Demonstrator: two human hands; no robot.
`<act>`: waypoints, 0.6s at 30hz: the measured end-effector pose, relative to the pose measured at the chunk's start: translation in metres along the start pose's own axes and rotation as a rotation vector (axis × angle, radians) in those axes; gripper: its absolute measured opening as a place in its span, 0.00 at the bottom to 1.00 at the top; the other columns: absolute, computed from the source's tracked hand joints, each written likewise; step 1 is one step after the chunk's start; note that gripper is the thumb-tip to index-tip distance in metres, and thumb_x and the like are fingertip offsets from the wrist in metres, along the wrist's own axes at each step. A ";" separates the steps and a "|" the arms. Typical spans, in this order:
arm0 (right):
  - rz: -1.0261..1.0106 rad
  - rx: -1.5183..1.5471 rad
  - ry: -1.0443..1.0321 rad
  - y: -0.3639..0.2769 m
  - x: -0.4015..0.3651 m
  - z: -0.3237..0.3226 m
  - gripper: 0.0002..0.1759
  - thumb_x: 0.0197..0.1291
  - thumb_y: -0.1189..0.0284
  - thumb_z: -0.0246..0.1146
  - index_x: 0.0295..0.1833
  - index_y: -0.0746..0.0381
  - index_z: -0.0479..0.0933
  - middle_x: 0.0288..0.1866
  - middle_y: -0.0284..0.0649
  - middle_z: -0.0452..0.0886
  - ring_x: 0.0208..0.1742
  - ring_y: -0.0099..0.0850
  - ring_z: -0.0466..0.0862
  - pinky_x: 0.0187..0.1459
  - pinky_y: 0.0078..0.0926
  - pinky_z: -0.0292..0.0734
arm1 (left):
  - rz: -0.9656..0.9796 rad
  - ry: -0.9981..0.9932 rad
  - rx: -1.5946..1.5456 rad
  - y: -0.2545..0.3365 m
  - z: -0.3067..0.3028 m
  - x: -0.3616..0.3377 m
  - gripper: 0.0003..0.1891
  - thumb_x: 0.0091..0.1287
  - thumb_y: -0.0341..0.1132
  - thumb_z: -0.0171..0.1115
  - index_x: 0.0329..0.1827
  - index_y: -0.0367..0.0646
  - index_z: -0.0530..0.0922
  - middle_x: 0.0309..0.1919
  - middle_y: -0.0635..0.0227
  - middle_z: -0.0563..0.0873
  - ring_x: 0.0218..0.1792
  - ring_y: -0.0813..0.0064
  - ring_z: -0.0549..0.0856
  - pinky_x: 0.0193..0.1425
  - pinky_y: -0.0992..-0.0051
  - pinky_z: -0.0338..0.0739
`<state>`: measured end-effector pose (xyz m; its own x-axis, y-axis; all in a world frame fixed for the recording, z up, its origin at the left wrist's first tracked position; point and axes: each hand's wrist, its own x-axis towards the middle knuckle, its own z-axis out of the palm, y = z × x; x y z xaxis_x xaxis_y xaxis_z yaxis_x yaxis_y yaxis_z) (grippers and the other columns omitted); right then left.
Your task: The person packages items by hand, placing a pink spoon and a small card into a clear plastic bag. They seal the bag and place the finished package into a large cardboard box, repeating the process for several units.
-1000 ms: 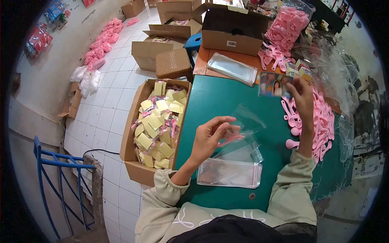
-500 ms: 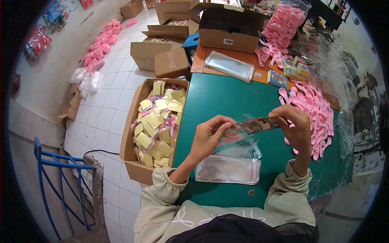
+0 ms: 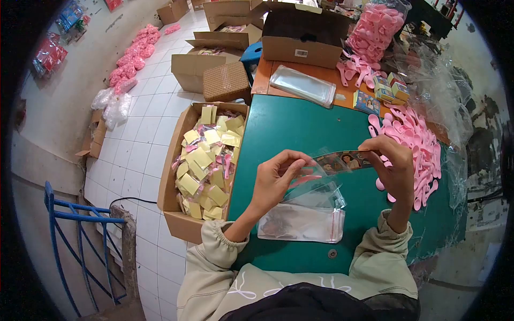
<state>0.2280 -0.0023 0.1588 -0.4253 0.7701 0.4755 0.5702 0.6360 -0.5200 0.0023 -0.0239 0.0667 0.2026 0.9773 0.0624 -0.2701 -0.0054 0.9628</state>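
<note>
My left hand (image 3: 279,175) is closed on a clear plastic bag (image 3: 325,191), with a pink spoon (image 3: 306,181) showing through the film beside my fingers. Between thumb and fingers, my right hand (image 3: 390,160) pinches one end of a dark printed card (image 3: 348,160). The card's left end lies at the bag's mouth and appears partly inside the film. Below them, a stack of clear bags (image 3: 300,223) lies flat on the green table (image 3: 289,125). A heap of pink spoons (image 3: 409,144) spreads just right of my right hand.
Left of the table stands a carton (image 3: 176,222) full of bagged spoons with yellow cards. Another bag stack (image 3: 303,86), card packs (image 3: 367,102), a dark-lined box (image 3: 302,45) and a sack of pink spoons (image 3: 376,29) sit at the back. A blue metal rail (image 3: 80,211) stands lower left.
The printed card has tilted and turned its printed face more toward me, its left end at the bag. My right hand has shifted slightly; my left hand stays nearly still.
</note>
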 end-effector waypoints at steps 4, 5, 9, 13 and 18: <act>-0.004 -0.012 -0.040 -0.003 0.000 0.004 0.07 0.50 0.82 0.64 0.37 0.64 0.78 0.32 0.39 0.80 0.30 0.31 0.82 0.29 0.25 0.75 | 0.025 -0.031 0.090 -0.003 -0.001 -0.001 0.09 0.69 0.29 0.53 0.47 0.34 0.75 0.39 0.63 0.84 0.40 0.74 0.85 0.40 0.80 0.80; -0.010 -0.024 -0.064 -0.004 0.000 0.006 0.07 0.50 0.82 0.64 0.37 0.64 0.78 0.32 0.39 0.80 0.29 0.31 0.82 0.29 0.25 0.75 | 0.035 -0.049 0.128 -0.004 -0.001 -0.001 0.09 0.69 0.29 0.54 0.48 0.33 0.75 0.39 0.64 0.84 0.40 0.75 0.85 0.41 0.80 0.80; 0.005 0.042 -0.136 -0.007 0.000 0.016 0.08 0.49 0.82 0.64 0.36 0.64 0.77 0.32 0.40 0.78 0.28 0.33 0.81 0.28 0.27 0.74 | 0.152 -0.068 0.318 -0.003 -0.001 -0.002 0.10 0.67 0.29 0.56 0.49 0.34 0.76 0.36 0.63 0.85 0.39 0.75 0.86 0.41 0.79 0.80; 0.042 0.084 -0.388 0.000 0.001 0.029 0.09 0.46 0.81 0.65 0.35 0.64 0.75 0.31 0.40 0.77 0.30 0.37 0.80 0.32 0.29 0.74 | 0.213 -0.097 0.446 0.007 0.006 -0.004 0.13 0.65 0.31 0.59 0.51 0.39 0.75 0.31 0.59 0.86 0.35 0.70 0.87 0.37 0.77 0.80; 0.069 0.151 -0.403 0.004 0.002 0.047 0.08 0.46 0.79 0.65 0.31 0.65 0.73 0.29 0.41 0.76 0.30 0.39 0.79 0.35 0.30 0.74 | 0.242 -0.062 0.597 0.004 0.007 -0.005 0.19 0.63 0.34 0.61 0.55 0.42 0.68 0.31 0.58 0.86 0.33 0.62 0.87 0.33 0.73 0.79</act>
<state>0.1968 0.0045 0.1247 -0.6469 0.7503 0.1365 0.5110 0.5593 -0.6528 0.0071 -0.0302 0.0718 0.2604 0.9197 0.2937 0.2515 -0.3584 0.8991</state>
